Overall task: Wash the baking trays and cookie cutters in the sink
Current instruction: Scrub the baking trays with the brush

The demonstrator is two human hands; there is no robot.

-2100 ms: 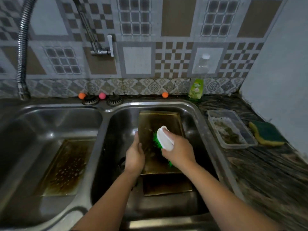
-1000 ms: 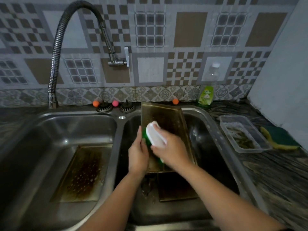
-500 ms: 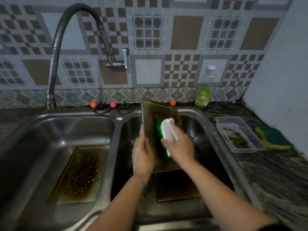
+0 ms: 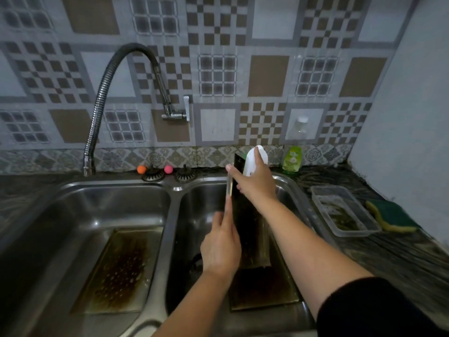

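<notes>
- Nearest the camera, a stained baking tray (image 4: pixel 264 290) is lying flat on the floor of the right sink basin (image 4: pixel 201 205), under both forearms.
- Just above it, the left hand (image 4: pixel 220 249) is bracing a second, upright tray (image 4: pixel 245 215): its fingers are lying straight along the tray's left edge, pressing rather than wrapping, so this grip is wide and flat.
- That tray is standing almost on end, seen nearly edge-on, its long axis running from the basin floor up and away towards the backsplash.
- Farther along that axis, the right hand (image 4: pixel 255 183) is curled around a white scrubbing brush (image 4: pixel 255 159) at the tray's top end, thumb hooked over the left rim; this grip is holding the brush and is the nearer one to the far edge.
- The next scrub is probably running back down the long axis towards the left hand.
- In the left basin, a third tray (image 4: pixel 116 271) is lying flat, well apart from both hands.
- Farthest back, a green dish soap bottle (image 4: pixel 292 158) is standing on the surface by the wall.
</notes>
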